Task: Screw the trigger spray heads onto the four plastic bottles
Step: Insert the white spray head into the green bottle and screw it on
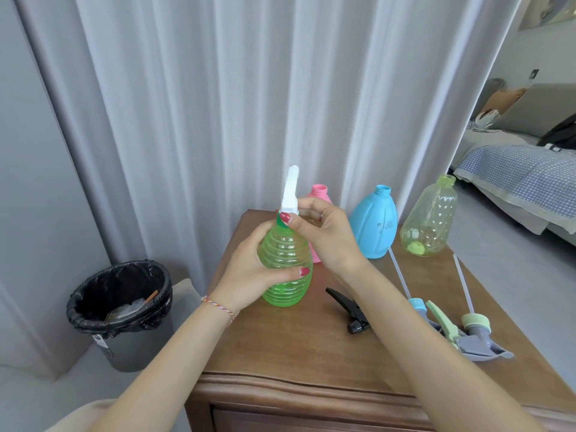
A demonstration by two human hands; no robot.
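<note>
Head view shows the left hand (252,269) wrapped around the green ribbed bottle (285,266) above the bench (311,344), the right hand (324,235) pinching the collar of its white spray head (290,191), with pink bottle (321,194), blue bottle (374,229) and clear bottle (430,219) toward two o'clock.

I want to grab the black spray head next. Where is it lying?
In the head view, the black spray head lies on the wooden table near its middle, just right of the held green bottle and left of the blue-capped spray head.
</note>
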